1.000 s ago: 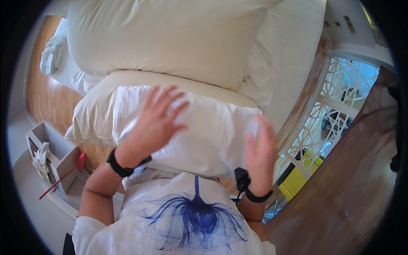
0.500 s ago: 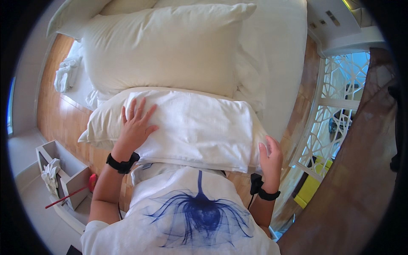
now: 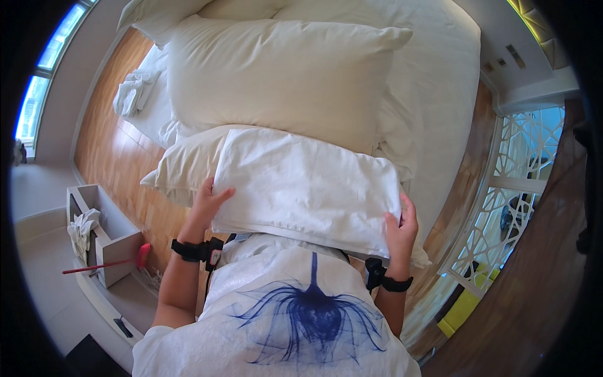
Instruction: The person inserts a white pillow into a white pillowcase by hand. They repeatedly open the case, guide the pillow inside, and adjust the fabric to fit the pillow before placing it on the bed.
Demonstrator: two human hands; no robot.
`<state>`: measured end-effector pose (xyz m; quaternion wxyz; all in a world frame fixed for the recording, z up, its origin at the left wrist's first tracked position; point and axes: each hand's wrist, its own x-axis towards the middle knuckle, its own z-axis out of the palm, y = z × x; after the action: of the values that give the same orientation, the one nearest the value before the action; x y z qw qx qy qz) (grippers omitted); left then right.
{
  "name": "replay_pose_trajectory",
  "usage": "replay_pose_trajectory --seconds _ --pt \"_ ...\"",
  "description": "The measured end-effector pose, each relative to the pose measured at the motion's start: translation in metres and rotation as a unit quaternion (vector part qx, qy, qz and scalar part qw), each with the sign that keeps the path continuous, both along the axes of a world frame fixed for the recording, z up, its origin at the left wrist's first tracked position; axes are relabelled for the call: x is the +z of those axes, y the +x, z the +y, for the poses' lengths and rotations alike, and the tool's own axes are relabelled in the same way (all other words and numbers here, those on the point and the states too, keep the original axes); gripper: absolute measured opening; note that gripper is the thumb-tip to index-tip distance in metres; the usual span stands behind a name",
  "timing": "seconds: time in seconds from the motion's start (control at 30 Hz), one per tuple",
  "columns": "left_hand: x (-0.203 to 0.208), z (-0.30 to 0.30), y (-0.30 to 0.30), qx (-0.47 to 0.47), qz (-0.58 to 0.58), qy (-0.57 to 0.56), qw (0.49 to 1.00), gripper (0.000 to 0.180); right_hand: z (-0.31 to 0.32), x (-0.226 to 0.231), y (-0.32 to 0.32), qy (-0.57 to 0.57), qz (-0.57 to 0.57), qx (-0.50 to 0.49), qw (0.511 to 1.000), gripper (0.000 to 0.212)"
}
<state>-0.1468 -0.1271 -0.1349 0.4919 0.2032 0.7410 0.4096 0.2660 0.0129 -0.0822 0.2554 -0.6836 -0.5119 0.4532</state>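
Note:
A folded white cloth point(image 3: 308, 182), like a pillowcase, lies flat over a cream pillow point(image 3: 188, 160) close to my body. My left hand point(image 3: 209, 204) holds the cloth's left edge, thumb on top and fingers mostly hidden at the side. At the opposite edge, my right hand point(image 3: 402, 231) grips the cloth with the thumb above and the fingers round its side. The lower pillow pokes out at left and right beneath the cloth. Beyond it rests a larger cream pillow point(image 3: 276, 75), on the bed.
More pillows and a white sheet point(image 3: 433, 69) cover the bed behind. Rumpled white fabric point(image 3: 134, 92) lies at its left edge. On the left stands an open drawer point(image 3: 119, 248) with a cloth and a red-handled tool point(image 3: 100, 267). A white lattice screen point(image 3: 524, 151) rises at right.
My left hand has moved from lying spread on top of the cloth to its left edge and closed there. My right hand has closed on the right edge. The view has shifted.

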Motion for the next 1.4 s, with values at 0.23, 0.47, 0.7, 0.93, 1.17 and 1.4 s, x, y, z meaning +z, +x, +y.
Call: replay_pose_trajectory --seconds 0.23,0.47,0.7,0.93,1.17,1.4 --pt "0.031 0.01 -0.004 0.084 -0.217 0.025 0.972 0.038 -0.01 0.043 -0.042 0.214 -0.268 0.229 0.911 0.064" --pt "0.046 0.016 -0.002 0.043 -0.257 0.054 0.964 0.049 -0.029 -0.013 -0.135 0.157 -0.271 0.523 0.793 0.063" --pt "0.092 0.029 0.016 -0.002 -0.23 0.082 0.97 0.06 -0.024 0.004 -0.112 0.166 -0.112 0.443 0.874 0.055" --pt "0.125 0.088 0.079 -0.135 -0.24 0.163 0.947 0.069 -0.031 0.035 -0.086 0.009 0.212 0.249 0.945 0.063" --pt "0.108 0.133 0.181 -0.219 -0.253 0.2 0.921 0.079 -0.042 0.042 -0.05 -0.015 0.473 0.089 0.876 0.095" --pt "0.079 0.128 0.215 -0.54 -0.064 0.17 0.822 0.072 -0.05 0.023 -0.017 -0.057 0.229 -0.027 0.971 0.072"
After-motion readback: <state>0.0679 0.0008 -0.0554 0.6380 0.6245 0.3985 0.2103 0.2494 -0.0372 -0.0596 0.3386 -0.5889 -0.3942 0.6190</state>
